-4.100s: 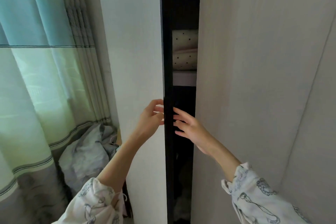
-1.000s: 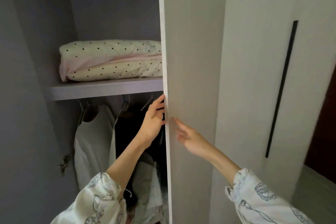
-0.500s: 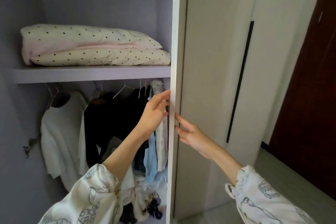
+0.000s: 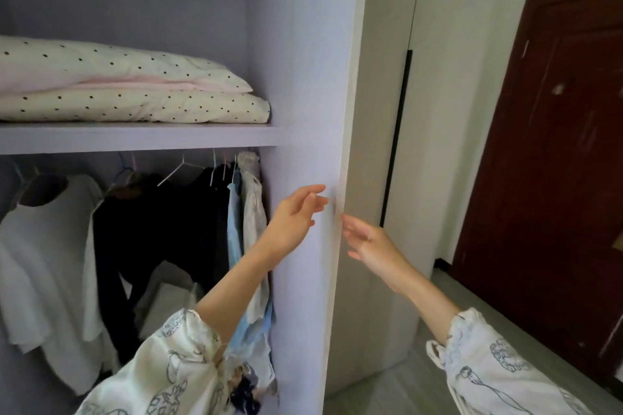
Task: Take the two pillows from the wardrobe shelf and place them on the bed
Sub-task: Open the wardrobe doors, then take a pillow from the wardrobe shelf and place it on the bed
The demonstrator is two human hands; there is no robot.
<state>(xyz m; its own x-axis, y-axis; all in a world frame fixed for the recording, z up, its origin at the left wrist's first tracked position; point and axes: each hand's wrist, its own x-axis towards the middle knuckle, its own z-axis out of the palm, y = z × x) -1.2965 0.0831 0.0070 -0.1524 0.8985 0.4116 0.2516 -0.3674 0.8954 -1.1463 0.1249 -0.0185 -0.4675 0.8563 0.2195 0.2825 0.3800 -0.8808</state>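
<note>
Pillows (image 4: 128,87), two, cream with black dots, stacked on wardrobe shelf (image 4: 141,138), above and left of both hands. Left hand (image 4: 296,216) just inside open door edge (image 4: 347,178), right hand (image 4: 374,246) just outside it; fingers relaxed, spread, holding nothing. Hanging clothes (image 4: 135,239) below shelf.

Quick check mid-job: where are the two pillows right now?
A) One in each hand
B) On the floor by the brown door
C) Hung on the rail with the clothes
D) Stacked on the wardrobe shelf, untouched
D: the pillows lie stacked on the shelf, while the left hand and right hand, both empty, are down at the door edge.
</note>
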